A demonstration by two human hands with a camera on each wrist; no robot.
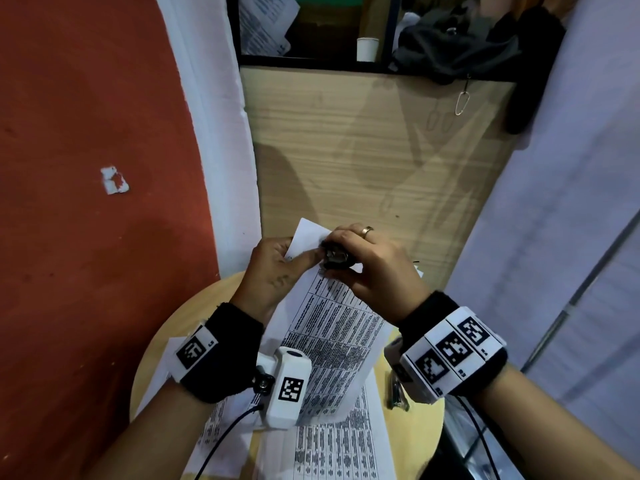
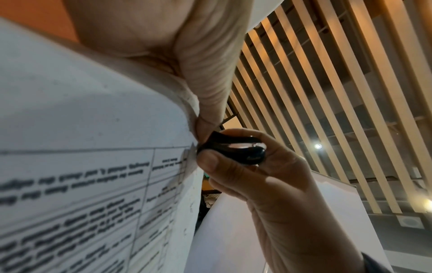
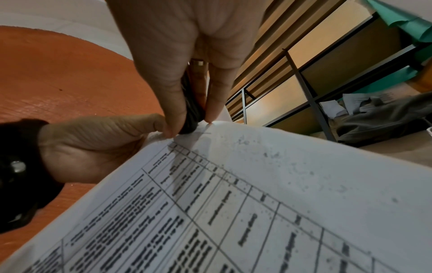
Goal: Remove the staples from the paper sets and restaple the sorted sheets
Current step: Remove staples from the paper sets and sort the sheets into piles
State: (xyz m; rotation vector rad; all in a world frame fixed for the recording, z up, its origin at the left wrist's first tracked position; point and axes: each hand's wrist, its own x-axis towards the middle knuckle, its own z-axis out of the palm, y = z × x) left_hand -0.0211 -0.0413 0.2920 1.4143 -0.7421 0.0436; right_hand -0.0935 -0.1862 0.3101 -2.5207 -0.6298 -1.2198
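Note:
A stapled paper set (image 1: 332,327) printed with a table is lifted off the round table, its top corner raised. My left hand (image 1: 301,251) pinches that corner, thumb on the printed side (image 2: 93,129). My right hand (image 1: 343,251) grips a small black staple remover (image 1: 336,259) whose tip is pressed against the same corner. The left wrist view shows the staple remover (image 2: 231,147) squeezed between thumb and fingers at the sheet's edge. In the right wrist view my right hand (image 3: 190,125) holds it just beside a thin staple (image 3: 207,132) in the paper set (image 3: 257,184).
More printed sheets (image 1: 332,445) lie on the round wooden table (image 1: 162,334). A dark green tool (image 1: 398,393) lies near its right edge. A wooden panel (image 1: 363,150) stands ahead, with a paper cup (image 1: 367,48) and black cloth (image 1: 450,46) on the shelf above. A red wall (image 1: 86,168) is at left.

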